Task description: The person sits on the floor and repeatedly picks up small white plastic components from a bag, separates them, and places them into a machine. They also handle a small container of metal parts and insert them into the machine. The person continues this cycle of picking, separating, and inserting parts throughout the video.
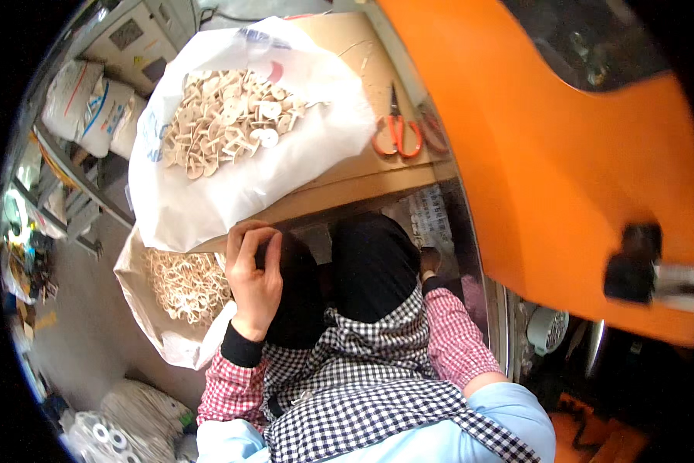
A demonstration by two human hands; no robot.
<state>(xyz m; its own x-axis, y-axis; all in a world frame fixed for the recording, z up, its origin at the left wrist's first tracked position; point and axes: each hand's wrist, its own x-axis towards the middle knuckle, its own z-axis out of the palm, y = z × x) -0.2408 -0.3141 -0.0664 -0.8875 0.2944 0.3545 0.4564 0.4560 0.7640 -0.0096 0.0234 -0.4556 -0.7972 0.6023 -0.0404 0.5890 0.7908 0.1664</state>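
My left hand (254, 279) is raised beside the near edge of the table, over my left thigh. Its fingers are bent, with the thumb and a fingertip drawn together in a pinch; anything between them is too small to make out. Just beyond it, a white plastic bag (231, 204) lies opened out on the table, full of beige disc-shaped pieces with short stems (223, 116). Next to the hand on the left, a lower sack (142, 297) holds many cream-coloured loop-shaped pieces (186, 282). My right hand (431, 262) is down beside my right knee, its fingers hidden.
Orange-handled scissors (398, 137) lie on the brown tabletop (347, 174). A large orange machine panel (509, 154) rises on the right, with a blurred black part (632, 262). White sacks (77, 108) sit at the far left, and a bundled sack (142, 413) stands on the floor.
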